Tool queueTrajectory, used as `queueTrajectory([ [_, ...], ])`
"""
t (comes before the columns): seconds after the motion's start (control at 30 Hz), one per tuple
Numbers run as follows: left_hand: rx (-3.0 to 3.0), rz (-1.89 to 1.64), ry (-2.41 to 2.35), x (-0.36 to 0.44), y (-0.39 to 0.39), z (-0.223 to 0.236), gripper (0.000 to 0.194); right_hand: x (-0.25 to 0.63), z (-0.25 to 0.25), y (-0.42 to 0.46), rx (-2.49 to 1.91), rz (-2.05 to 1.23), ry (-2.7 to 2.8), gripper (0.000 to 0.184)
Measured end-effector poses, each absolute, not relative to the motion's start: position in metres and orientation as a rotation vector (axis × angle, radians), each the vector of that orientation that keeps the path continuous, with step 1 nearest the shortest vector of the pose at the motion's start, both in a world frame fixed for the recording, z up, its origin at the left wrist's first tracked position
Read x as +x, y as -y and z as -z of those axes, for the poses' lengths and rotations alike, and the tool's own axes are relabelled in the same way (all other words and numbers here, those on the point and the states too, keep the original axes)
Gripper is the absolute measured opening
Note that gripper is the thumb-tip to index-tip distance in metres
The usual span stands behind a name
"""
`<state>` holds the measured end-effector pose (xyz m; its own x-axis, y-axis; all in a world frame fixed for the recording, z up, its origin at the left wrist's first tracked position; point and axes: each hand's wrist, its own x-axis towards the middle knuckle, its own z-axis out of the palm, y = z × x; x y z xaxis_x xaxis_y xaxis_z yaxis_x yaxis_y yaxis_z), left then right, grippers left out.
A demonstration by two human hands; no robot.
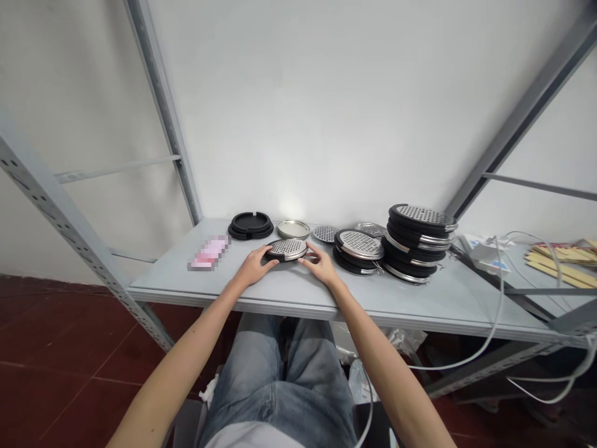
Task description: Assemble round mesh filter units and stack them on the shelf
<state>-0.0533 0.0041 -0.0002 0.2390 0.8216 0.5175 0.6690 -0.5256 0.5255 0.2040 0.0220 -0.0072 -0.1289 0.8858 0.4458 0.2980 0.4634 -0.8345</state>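
A round perforated metal disc with a black rim and a silver edge (289, 249) rests on the grey table near its middle. My left hand (254, 266) grips its left side, thumb at the front and fingers round the edge. On the opposite side, my right hand (321, 266) holds the rim between thumb and fingers. Behind the disc lie several thin metal rings or lids (293, 229). Just right of these is a loose perforated plate (325, 234). Black rings (250, 225) are stacked to the left.
A short stack of similar discs (359, 246) stands right of my hands, beside a taller stack (417, 242). Behind them lies another perforated metal piece (370, 229). A blurred pink item (209, 252) lies left. White cables (499, 305) hang at the right, near yellowish strips (562, 264). Metal uprights (163, 112) frame the table.
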Motion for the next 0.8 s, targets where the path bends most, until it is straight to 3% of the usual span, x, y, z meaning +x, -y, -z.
queueTrajectory([
  [0.27,2.210,-1.217,-1.357,-0.052,-0.002,-0.007,0.046,0.204,0.008,-0.022,-1.039,-0.665,1.675,0.067],
  [0.8,2.062,-1.119,-1.288,-0.056,0.002,-0.011,0.059,0.203,0.006,-0.021,-1.031,-0.578,1.517,0.053],
])
